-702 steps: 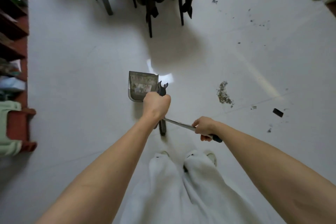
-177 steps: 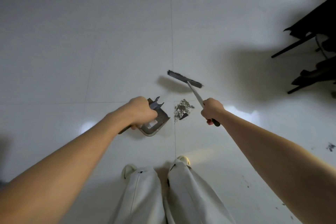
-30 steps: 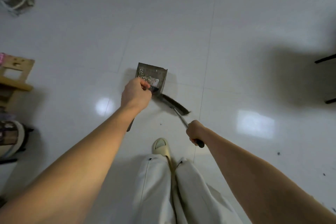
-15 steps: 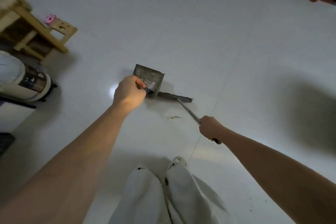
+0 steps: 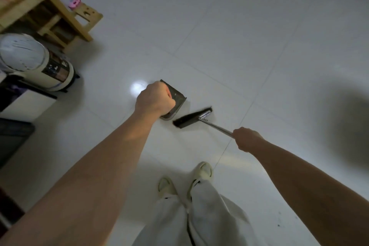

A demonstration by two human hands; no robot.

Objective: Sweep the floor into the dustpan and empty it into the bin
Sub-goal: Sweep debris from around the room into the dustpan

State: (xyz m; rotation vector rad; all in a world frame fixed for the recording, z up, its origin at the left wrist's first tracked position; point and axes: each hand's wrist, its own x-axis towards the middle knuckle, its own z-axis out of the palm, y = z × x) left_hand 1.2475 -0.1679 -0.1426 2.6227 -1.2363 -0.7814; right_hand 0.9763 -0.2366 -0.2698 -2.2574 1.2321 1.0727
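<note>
Gripping the dustpan by its handle, the left hand carries it above the white floor; the right hand is closed around the broom handle, with the brush head just beside the pan. I cannot see the pan's contents from here. I think the risk is tilting: if the pan leans forward while walking, dirt could fall out before it reaches the bin at the left.

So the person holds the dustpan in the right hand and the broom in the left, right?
No, the hands are swapped. In the head view the left hand holds the dustpan, and the right hand holds the broom.
</note>
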